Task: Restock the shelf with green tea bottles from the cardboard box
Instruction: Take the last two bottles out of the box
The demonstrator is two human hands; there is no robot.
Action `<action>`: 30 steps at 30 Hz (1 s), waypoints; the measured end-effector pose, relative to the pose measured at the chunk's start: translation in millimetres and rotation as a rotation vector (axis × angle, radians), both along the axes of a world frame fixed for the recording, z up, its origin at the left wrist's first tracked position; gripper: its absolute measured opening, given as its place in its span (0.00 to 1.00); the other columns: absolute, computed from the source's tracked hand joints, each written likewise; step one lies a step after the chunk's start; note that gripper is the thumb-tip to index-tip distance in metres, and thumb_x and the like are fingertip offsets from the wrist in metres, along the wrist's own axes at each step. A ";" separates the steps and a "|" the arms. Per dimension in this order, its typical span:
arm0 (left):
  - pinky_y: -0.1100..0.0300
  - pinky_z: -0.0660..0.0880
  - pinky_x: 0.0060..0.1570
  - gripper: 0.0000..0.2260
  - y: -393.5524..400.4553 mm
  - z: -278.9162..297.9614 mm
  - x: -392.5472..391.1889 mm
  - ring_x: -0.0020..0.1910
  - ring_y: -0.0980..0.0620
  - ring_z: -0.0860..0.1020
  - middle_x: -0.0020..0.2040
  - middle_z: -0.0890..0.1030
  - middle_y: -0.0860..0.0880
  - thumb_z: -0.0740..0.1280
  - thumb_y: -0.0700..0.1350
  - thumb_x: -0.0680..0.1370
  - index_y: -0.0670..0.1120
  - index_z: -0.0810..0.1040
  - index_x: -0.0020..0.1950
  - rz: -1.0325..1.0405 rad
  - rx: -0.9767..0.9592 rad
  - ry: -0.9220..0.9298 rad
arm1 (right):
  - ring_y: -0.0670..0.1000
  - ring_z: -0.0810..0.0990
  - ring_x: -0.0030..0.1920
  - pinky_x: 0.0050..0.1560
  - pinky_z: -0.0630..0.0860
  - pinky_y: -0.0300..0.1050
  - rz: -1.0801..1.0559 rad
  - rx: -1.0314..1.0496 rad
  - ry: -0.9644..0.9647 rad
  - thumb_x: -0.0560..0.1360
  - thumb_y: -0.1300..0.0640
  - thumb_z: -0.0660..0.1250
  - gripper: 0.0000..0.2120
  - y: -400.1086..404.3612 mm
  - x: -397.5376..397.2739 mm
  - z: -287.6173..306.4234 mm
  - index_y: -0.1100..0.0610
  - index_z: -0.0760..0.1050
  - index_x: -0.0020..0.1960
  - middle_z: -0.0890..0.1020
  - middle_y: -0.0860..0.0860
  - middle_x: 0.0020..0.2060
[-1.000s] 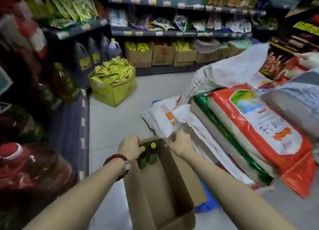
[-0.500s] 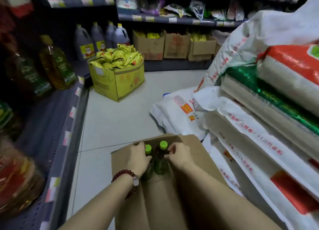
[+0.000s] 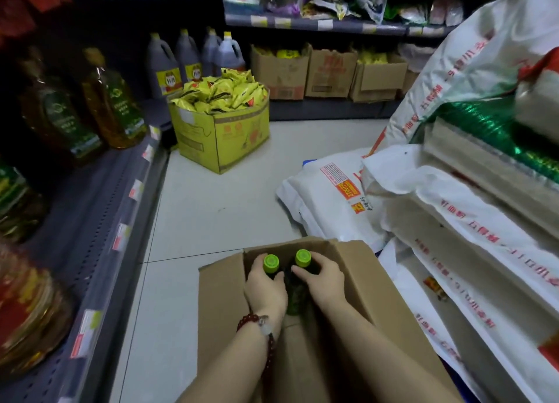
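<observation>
An open brown cardboard box (image 3: 220, 305) sits on the pale floor in front of me. Two dark green tea bottles with bright green caps stand at its far end. My left hand (image 3: 264, 290), with a red bead bracelet on its wrist, is wrapped around the left bottle (image 3: 270, 263). My right hand (image 3: 322, 278) grips the right bottle (image 3: 303, 259); its body shows between my hands. The rest of the box's inside is hidden by my forearms.
A grey shelf (image 3: 102, 218) with price tags runs along the left, holding oil bottles (image 3: 113, 106). A yellow box of snack packets (image 3: 223, 130) stands on the floor ahead. Stacked rice sacks (image 3: 453, 221) crowd the right. Cardboard boxes (image 3: 329, 72) line the far shelf.
My hands moved from the box's flaps down onto the two bottles and closed around them. My view dropped lower and closer to the box.
</observation>
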State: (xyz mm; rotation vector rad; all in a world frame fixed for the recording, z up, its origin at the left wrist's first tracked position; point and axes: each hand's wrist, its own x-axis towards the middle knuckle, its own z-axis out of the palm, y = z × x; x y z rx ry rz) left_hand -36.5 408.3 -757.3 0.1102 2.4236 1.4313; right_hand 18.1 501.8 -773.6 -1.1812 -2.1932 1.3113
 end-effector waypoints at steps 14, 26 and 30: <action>0.70 0.62 0.56 0.17 7.7 -20.9 0.2 0.58 0.47 0.76 0.59 0.77 0.44 0.74 0.37 0.69 0.40 0.80 0.57 0.082 0.129 0.062 | 0.51 0.83 0.52 0.60 0.78 0.54 -0.040 -0.219 0.205 0.69 0.58 0.76 0.09 2.8 3.4 -19.5 0.52 0.83 0.49 0.86 0.48 0.45; 0.48 0.77 0.58 0.18 -0.7 -2.0 9.0 0.54 0.45 0.80 0.54 0.82 0.43 0.74 0.32 0.67 0.56 0.80 0.41 0.120 0.562 -0.346 | 0.59 0.83 0.53 0.59 0.78 0.59 -0.295 -0.496 0.387 0.68 0.66 0.75 0.14 -16.2 16.7 1.1 0.56 0.83 0.53 0.86 0.56 0.48; 0.52 0.78 0.53 0.15 -8.1 51.1 12.1 0.49 0.45 0.81 0.48 0.83 0.44 0.73 0.32 0.68 0.52 0.80 0.44 0.022 0.577 -0.365 | 0.62 0.83 0.51 0.56 0.80 0.57 -0.262 -0.447 0.434 0.69 0.70 0.72 0.10 -20.8 28.1 58.0 0.61 0.82 0.48 0.86 0.60 0.45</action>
